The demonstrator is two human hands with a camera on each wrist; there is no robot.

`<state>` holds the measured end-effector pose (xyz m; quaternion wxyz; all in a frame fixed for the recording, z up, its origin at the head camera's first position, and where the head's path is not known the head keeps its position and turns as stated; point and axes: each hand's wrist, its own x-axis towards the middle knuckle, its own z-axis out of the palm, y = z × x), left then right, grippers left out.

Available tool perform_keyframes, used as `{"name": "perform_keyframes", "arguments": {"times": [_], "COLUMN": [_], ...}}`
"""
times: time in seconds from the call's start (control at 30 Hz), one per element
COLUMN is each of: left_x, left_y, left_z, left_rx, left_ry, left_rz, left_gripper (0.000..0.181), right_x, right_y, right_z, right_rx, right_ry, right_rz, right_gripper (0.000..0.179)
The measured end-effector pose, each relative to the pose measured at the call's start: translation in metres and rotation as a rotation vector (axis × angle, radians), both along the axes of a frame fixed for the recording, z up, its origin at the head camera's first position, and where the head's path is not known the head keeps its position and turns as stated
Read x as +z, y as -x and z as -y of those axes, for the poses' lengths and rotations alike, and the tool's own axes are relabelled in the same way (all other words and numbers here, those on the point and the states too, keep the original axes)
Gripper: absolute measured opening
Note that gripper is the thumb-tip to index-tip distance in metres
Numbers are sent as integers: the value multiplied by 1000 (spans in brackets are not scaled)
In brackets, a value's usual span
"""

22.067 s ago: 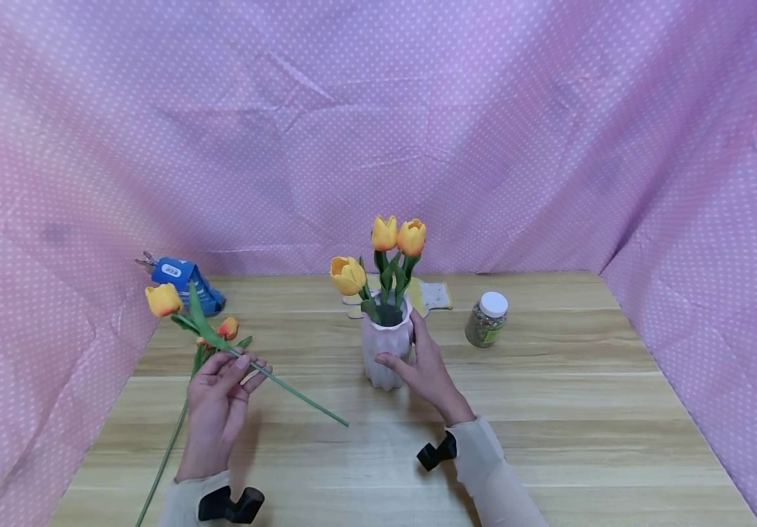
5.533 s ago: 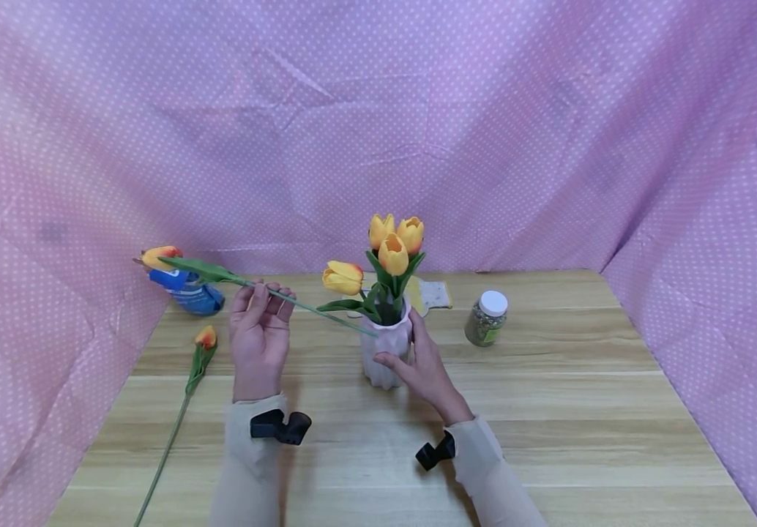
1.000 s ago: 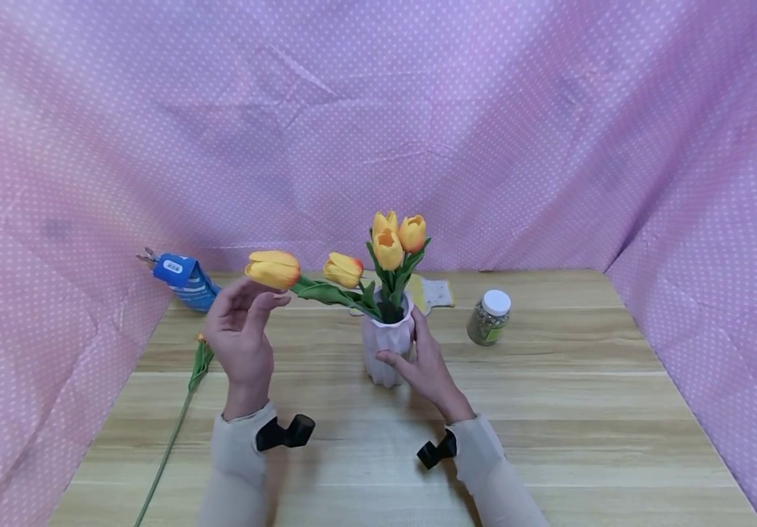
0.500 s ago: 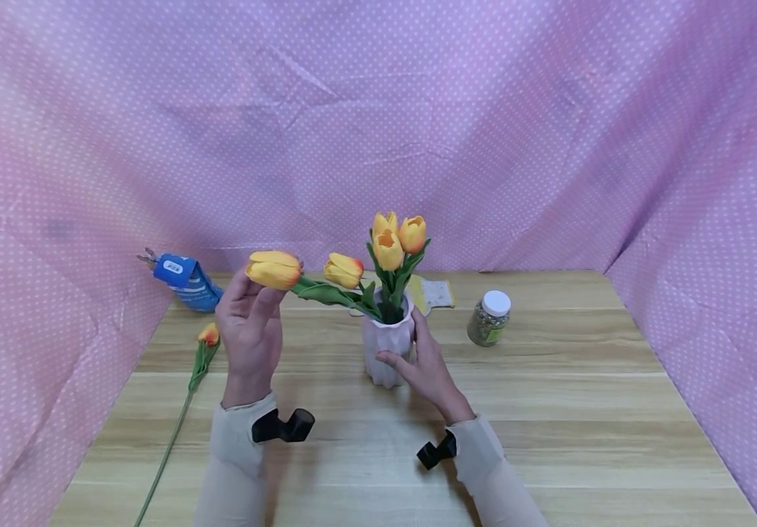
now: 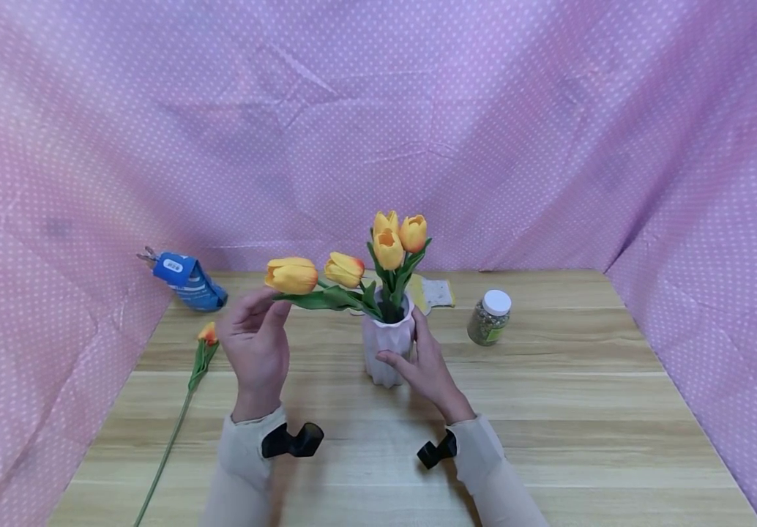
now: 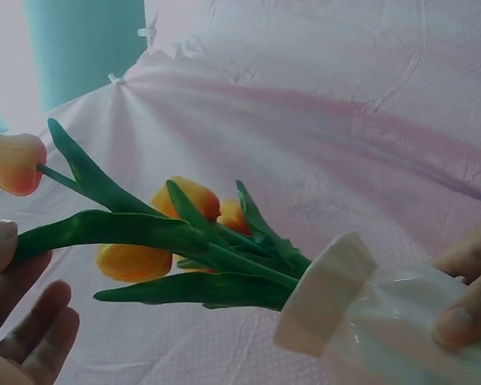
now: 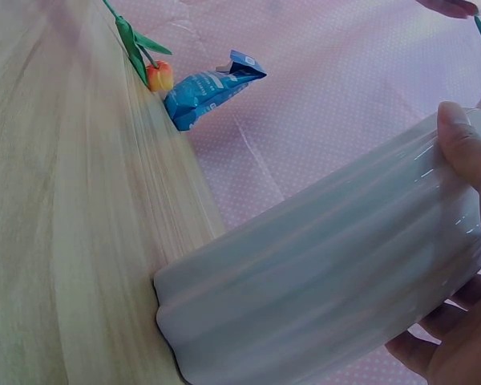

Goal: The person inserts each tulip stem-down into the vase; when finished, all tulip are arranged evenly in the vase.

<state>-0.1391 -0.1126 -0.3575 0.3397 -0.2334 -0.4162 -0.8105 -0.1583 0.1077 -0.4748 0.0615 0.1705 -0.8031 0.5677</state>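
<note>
The white fluted vase (image 5: 381,351) stands upright on the table, with several yellow-orange tulips in it. My right hand (image 5: 427,369) grips its right side, thumb across the front; the right wrist view shows the vase wall (image 7: 321,257) up close. One tulip (image 5: 291,276) leans far out to the left over the rim. Just below its bloom, my left hand (image 5: 256,351) pinches the tip of its long green leaf (image 6: 104,228) between thumb and forefinger. The other left fingers (image 6: 52,337) are loosely bent. The stem ends are hidden inside the vase.
A single tulip (image 5: 202,362) lies on the wooden table (image 5: 583,410) at the left. Behind it is a blue packet (image 5: 187,282). A white-lidded jar (image 5: 489,318) stands right of the vase, and a yellow-and-white cloth (image 5: 433,293) lies behind it. Pink dotted fabric surrounds the table.
The leaning tulip's bloom has shifted slightly right. My left hand has gone from behind the bloom to its leaf. Over the longer span, tulips have moved from the left side into the vase.
</note>
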Motion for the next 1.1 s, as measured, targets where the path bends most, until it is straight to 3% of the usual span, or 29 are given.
{"name": "perform_keyframes", "arguments": {"times": [0.17, 0.3, 0.53, 0.8, 1.1], "left_x": [-3, -6, -15, -26, -39], "left_y": [-7, -10, -9, -5, 0], "left_z": [-10, -17, -28, -38, -48], "left_rx": [152, 228, 231, 307, 364], "left_ry": [69, 144, 244, 369, 477], "left_rz": [20, -14, -94, -116, -141], "left_gripper": [13, 13, 15, 21, 16], "right_x": [0, 0, 1, 2, 0], "right_y": [0, 0, 0, 1, 1], "right_z": [0, -1, 0, 0, 0], "right_rx": [1, -6, -7, -3, -3], "right_ry": [1, -3, 1, 8, 4], "right_rz": [19, 31, 25, 42, 14], "right_gripper": [95, 96, 95, 94, 95]}}
